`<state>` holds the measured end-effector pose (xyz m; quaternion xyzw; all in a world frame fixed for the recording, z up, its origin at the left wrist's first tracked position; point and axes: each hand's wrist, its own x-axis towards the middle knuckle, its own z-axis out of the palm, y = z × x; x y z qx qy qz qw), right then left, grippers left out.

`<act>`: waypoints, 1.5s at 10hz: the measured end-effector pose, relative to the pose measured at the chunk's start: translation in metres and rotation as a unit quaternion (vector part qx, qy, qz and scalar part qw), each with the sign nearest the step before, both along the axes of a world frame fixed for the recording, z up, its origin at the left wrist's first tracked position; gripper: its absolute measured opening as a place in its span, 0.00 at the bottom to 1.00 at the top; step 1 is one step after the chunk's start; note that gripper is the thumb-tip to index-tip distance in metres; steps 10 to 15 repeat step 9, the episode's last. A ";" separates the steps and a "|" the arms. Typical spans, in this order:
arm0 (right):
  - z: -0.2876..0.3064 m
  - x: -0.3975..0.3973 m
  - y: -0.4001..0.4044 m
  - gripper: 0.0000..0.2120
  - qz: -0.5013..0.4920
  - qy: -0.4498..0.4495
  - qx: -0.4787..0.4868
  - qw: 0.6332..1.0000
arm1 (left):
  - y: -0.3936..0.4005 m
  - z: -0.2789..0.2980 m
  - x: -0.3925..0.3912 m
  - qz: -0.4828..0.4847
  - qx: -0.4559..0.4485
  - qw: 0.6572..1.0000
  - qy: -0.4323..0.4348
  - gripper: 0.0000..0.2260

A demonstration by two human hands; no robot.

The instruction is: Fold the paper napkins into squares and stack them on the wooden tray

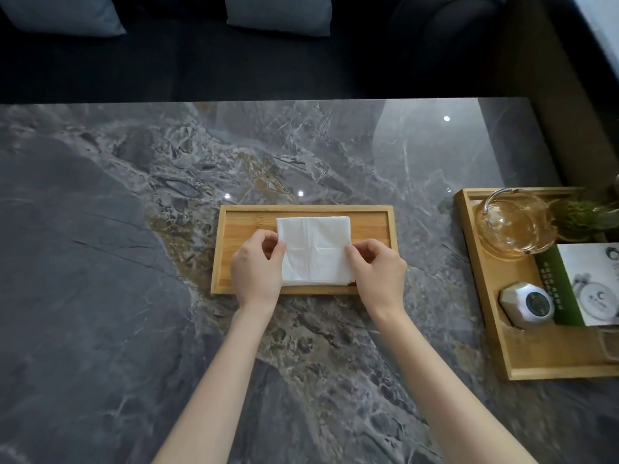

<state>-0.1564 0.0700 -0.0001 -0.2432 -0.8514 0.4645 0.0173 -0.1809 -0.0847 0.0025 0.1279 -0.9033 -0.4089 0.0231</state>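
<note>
A white folded paper napkin (315,249) lies square on the small wooden tray (244,222) in the middle of the grey marble table. Crease lines cross its top. My left hand (256,266) pinches the napkin's left edge between thumb and fingers. My right hand (376,271) pinches its right edge the same way. Both hands rest over the tray's near rim and hide the napkin's lower corners. I cannot tell whether more than one napkin lies in the stack.
A larger wooden tray (495,329) at the right table edge holds a glass teapot (516,222), a white faceted tin (526,304), a green-and-white card (582,283) and a small plant (582,216). A dark sofa with grey cushions (278,13) stands behind the table.
</note>
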 end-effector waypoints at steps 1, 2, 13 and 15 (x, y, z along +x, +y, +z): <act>0.000 -0.002 0.000 0.07 -0.001 -0.012 0.001 1.000 | -0.001 0.000 -0.001 -0.008 -0.008 1.000 -0.005 0.03; 0.001 -0.003 0.000 0.05 0.003 -0.012 0.008 1.000 | -0.001 0.000 0.001 -0.001 0.000 1.000 -0.015 0.04; 0.097 0.019 0.031 0.10 0.074 0.123 -0.100 0.985 | -0.018 0.084 0.017 -0.177 0.005 0.984 -0.010 0.20; 0.097 0.019 0.031 0.10 0.074 0.123 -0.100 0.985 | -0.018 0.084 0.017 -0.177 0.005 0.984 -0.010 0.20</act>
